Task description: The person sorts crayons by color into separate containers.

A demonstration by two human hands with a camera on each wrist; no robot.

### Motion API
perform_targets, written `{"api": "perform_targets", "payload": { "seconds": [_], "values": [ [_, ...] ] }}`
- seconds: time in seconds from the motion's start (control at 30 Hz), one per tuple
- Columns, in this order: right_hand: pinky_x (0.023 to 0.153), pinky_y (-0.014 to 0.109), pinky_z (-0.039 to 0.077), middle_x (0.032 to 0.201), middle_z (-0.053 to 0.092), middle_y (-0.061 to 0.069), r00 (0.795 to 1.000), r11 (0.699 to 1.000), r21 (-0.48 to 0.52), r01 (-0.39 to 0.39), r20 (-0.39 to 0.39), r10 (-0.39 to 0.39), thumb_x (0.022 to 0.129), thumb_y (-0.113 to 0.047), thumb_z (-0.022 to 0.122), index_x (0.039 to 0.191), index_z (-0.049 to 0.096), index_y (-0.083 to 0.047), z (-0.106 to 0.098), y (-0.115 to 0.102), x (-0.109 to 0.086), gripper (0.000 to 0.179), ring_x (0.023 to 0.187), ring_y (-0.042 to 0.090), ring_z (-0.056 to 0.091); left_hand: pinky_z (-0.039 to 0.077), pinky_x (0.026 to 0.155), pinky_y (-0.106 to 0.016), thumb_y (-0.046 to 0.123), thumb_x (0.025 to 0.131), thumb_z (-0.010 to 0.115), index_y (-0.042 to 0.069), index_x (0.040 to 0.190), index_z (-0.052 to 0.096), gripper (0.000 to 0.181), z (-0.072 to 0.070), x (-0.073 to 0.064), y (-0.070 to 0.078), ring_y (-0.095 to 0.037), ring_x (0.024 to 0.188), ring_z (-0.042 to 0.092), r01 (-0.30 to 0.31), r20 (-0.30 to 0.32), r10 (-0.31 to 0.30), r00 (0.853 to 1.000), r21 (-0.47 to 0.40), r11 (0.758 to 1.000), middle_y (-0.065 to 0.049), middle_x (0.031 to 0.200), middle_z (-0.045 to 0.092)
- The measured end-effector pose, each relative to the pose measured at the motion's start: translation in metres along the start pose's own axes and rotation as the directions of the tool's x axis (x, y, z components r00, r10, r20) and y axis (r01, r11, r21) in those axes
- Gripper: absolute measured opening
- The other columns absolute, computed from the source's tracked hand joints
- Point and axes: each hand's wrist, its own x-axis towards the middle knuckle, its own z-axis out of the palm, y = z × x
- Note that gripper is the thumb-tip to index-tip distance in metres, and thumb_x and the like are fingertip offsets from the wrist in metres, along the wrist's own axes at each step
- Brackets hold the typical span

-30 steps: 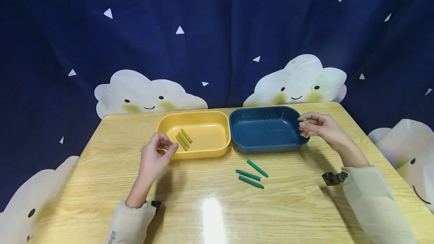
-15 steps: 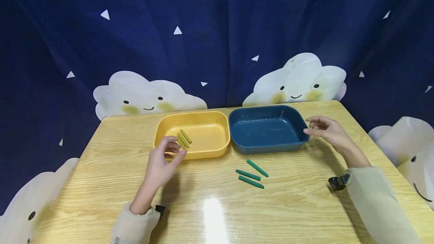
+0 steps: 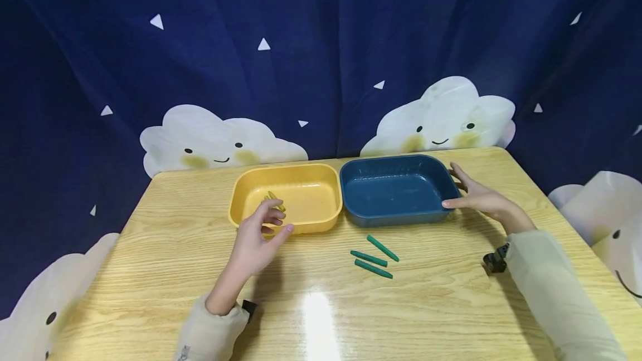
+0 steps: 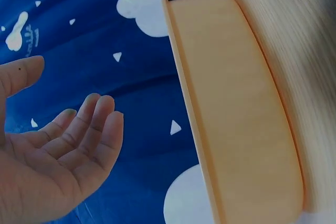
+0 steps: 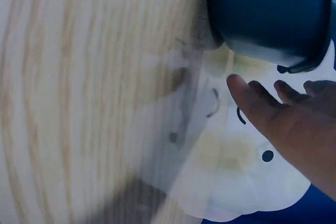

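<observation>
My left hand (image 3: pixel 257 241) hangs over the front left rim of a yellow tray (image 3: pixel 313 199), thumb and fingers apart with nothing between them. Behind its fingertips, a few olive-yellow crayons (image 3: pixel 277 203) lie inside that tray, partly hidden by the hand. At the right end of a dark blue tray (image 3: pixel 391 194), my right hand (image 3: pixel 478 198) has its fingers spread, the thumb near the front corner and the fingers behind. The right wrist view shows those fingers (image 5: pixel 257 100) stretched out close to the tray's end wall (image 5: pixel 270 14). No contents show in the blue tray.
Three green crayons (image 3: pixel 373 269) lie on the wooden table (image 3: pixel 426 305) in front of the blue tray. Both trays stand side by side near the table's back edge. A dark blue curtain (image 3: pixel 321 60) with white clouds hangs behind.
My left hand has moved right along the yellow tray's front, now covering part of the crayons there. My right hand's fingers have spread wider at the blue tray's right end.
</observation>
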Motion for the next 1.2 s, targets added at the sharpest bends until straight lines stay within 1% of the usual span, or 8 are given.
{"api": "perform_targets", "payload": {
  "seconds": [0.23, 0.4, 0.63, 0.73, 0.87, 1.0, 1.1, 1.2],
  "values": [
    [0.097, 0.068, 0.005, 0.145, -0.028, 0.016, 0.999, 0.999, -0.03, -0.012, 0.05, 0.014, 0.081, -0.012, 0.068, 0.14, -0.024, -0.012, 0.0, 0.004, 0.001, 0.11, 0.13, 0.042, -0.02, 0.052, 0.066, -0.041, 0.008, 0.079, 0.07, 0.004, 0.121, 0.051, 0.047, 0.015, 0.009, 0.008, -0.023, 0.083, 0.06, -0.049, 0.117, 0.055, 0.992, -0.055, 0.997, -0.006, 0.094, 0.063],
    [0.097, 0.068, 0.005, 0.145, -0.027, 0.016, 0.999, 1.0, -0.026, 0.002, 0.052, -0.001, 0.081, -0.012, 0.067, 0.141, -0.024, -0.014, 0.0, 0.005, 0.004, 0.109, 0.13, 0.041, -0.019, 0.052, 0.066, -0.04, 0.01, 0.08, 0.07, 0.004, 0.123, 0.05, 0.048, 0.028, 0.02, 0.009, -0.024, 0.082, 0.06, -0.106, 0.231, 0.131, 0.964, -0.117, 0.987, -0.006, 0.093, 0.062],
    [0.098, 0.067, 0.005, 0.145, -0.027, 0.015, 0.999, 1.0, -0.012, 0.002, 0.049, -0.002, 0.081, -0.011, 0.068, 0.141, -0.023, -0.013, 0.002, 0.004, 0.005, 0.109, 0.13, 0.041, -0.019, 0.052, 0.065, -0.036, 0.01, 0.082, 0.067, 0.0, 0.117, 0.054, 0.039, 0.05, 0.031, 0.009, -0.016, 0.076, 0.059, -0.163, 0.401, 0.202, 0.894, -0.13, 0.978, -0.012, 0.088, 0.063],
    [0.097, 0.068, 0.005, 0.145, -0.027, 0.015, 0.999, 1.0, -0.012, -0.004, 0.047, 0.004, 0.08, -0.011, 0.068, 0.141, -0.024, -0.014, 0.002, 0.005, 0.005, 0.11, 0.13, 0.042, -0.019, 0.052, 0.063, -0.032, 0.011, 0.082, 0.066, 0.001, 0.116, 0.055, 0.037, 0.059, 0.034, 0.01, -0.013, 0.074, 0.058, -0.179, 0.456, 0.218, 0.863, -0.127, 0.976, -0.011, 0.087, 0.063],
    [0.098, 0.067, 0.005, 0.146, -0.026, 0.016, 0.999, 1.0, -0.025, -0.016, 0.038, 0.017, 0.08, -0.012, 0.068, 0.141, -0.023, -0.015, 0.001, 0.005, 0.003, 0.11, 0.13, 0.042, -0.017, 0.05, 0.062, -0.026, 0.011, 0.084, 0.065, 0.0, 0.116, 0.057, 0.035, 0.071, 0.038, 0.01, -0.012, 0.074, 0.059, -0.15, 0.535, 0.214, 0.817, -0.162, 0.975, -0.008, 0.089, 0.062],
    [0.098, 0.067, 0.004, 0.146, -0.025, 0.017, 0.999, 0.999, -0.031, -0.015, 0.034, 0.016, 0.08, -0.012, 0.068, 0.141, -0.023, -0.013, 0.0, 0.004, 0.003, 0.11, 0.13, 0.042, -0.017, 0.049, 0.065, -0.021, 0.01, 0.085, 0.064, -0.003, 0.114, 0.059, 0.032, 0.085, 0.043, 0.008, -0.014, 0.077, 0.061, -0.132, 0.603, 0.216, 0.768, -0.181, 0.975, -0.013, 0.095, 0.064],
    [0.098, 0.066, 0.004, 0.146, -0.026, 0.016, 0.999, 0.999, -0.028, -0.016, 0.036, 0.017, 0.08, -0.012, 0.069, 0.141, -0.023, -0.013, 0.0, 0.003, 0.004, 0.11, 0.13, 0.041, -0.018, 0.049, 0.067, -0.019, 0.009, 0.086, 0.062, -0.006, 0.109, 0.062, 0.028, 0.095, 0.044, 0.005, -0.015, 0.077, 0.063, -0.194, 0.638, 0.239, 0.732, -0.141, 0.971, -0.016, 0.1, 0.065],
    [0.099, 0.066, 0.004, 0.146, -0.026, 0.016, 0.999, 0.999, -0.031, -0.022, 0.037, 0.023, 0.08, -0.013, 0.069, 0.141, -0.023, -0.013, 0.001, 0.002, 0.004, 0.11, 0.13, 0.041, -0.018, 0.048, 0.069, -0.018, 0.007, 0.085, 0.062, -0.006, 0.106, 0.064, 0.024, 0.105, 0.044, 0.003, -0.015, 0.074, 0.062, -0.252, 0.666, 0.238, 0.707, -0.078, 0.965, -0.015, 0.101, 0.065]
  ]
}}
